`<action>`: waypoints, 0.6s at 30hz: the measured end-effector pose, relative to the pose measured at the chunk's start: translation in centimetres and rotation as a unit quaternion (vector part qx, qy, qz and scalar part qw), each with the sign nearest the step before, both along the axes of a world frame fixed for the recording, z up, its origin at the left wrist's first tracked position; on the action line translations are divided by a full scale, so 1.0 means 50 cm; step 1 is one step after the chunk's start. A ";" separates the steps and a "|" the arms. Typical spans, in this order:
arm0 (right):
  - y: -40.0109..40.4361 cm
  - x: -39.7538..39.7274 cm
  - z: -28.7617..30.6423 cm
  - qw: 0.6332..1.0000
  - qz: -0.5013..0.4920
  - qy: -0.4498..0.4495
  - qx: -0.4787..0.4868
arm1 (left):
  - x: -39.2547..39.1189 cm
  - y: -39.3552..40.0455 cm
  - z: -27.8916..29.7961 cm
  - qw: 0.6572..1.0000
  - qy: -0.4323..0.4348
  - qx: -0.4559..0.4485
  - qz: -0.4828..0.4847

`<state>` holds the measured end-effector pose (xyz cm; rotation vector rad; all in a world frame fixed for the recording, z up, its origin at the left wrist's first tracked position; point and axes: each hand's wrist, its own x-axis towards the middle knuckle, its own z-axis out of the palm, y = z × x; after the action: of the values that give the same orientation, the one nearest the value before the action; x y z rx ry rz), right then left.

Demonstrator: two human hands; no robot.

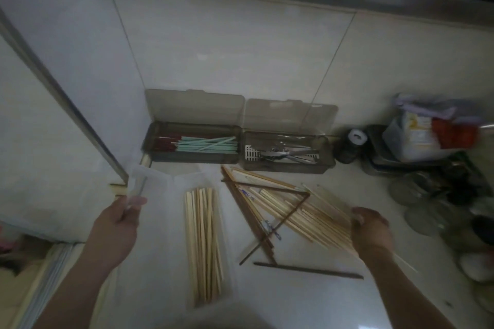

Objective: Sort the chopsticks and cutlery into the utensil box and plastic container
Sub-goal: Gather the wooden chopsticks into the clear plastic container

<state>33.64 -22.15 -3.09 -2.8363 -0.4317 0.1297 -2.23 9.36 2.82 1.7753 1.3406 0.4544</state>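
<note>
Wooden chopsticks (pixel 315 216) gripped, right hand (pixel 370 226) curled

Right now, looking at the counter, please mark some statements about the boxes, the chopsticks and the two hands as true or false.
1. The left box holds teal and dark red chopsticks. True.
2. The right box holds only wooden chopsticks. False: it holds metal cutlery.
3. Both box lids are closed. False: both stand open against the wall.
4. The right hand grips a bundle of wooden chopsticks. True.
5. The left hand is empty. False: it holds a clear plastic piece.
</note>
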 end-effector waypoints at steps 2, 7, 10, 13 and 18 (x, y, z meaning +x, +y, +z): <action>-0.048 0.020 -0.006 0.996 -0.018 0.017 -0.082 | 0.000 -0.002 0.000 1.000 -0.009 -0.002 0.001; -0.082 0.025 -0.027 0.990 0.019 0.009 -0.140 | 0.002 -0.008 -0.001 1.000 -0.005 -0.002 0.004; -0.076 0.027 -0.028 0.980 0.022 0.018 -0.195 | 0.001 -0.008 -0.001 1.000 0.003 -0.003 0.010; -0.061 0.031 -0.015 0.969 0.010 0.038 -0.243 | 0.002 -0.008 -0.001 1.000 0.006 0.001 0.009; -0.030 0.023 0.025 0.985 0.005 0.004 -0.173 | 0.000 -0.010 -0.003 1.000 0.010 -0.006 0.009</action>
<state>34.78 -23.64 -1.86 -3.1731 -0.4617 0.2397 -2.21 8.85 2.65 1.7626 1.3709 0.4388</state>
